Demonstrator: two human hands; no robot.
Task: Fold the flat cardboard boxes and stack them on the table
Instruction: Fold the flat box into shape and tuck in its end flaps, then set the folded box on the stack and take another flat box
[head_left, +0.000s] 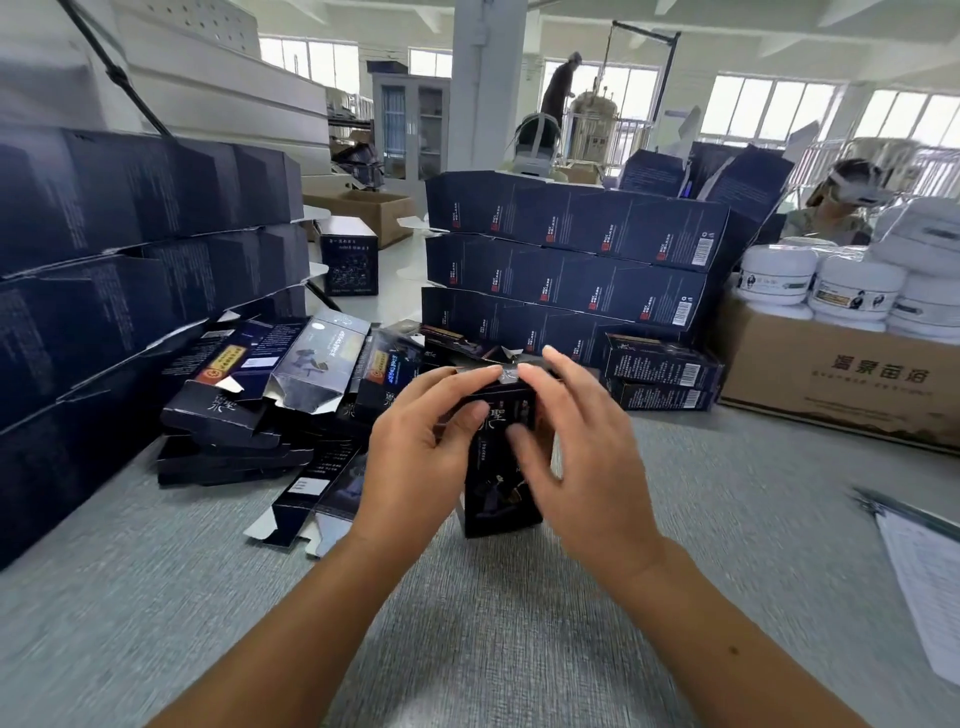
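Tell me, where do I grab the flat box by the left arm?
Pinch the flat box by its near flaps, coming from your side. It lies flush on the table, its far end runs into the pile, so only the flaps stick out free.

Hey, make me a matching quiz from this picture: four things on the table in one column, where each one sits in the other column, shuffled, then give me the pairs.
Things:
1. dark box
2. white jars
3. flat boxes
4. paper sheet

Places:
A. on the brown carton
B. upright between the left hand and the right hand
C. at the right edge of the table
D. heaped left of the hands

Pairs: 1-B, 2-A, 3-D, 4-C
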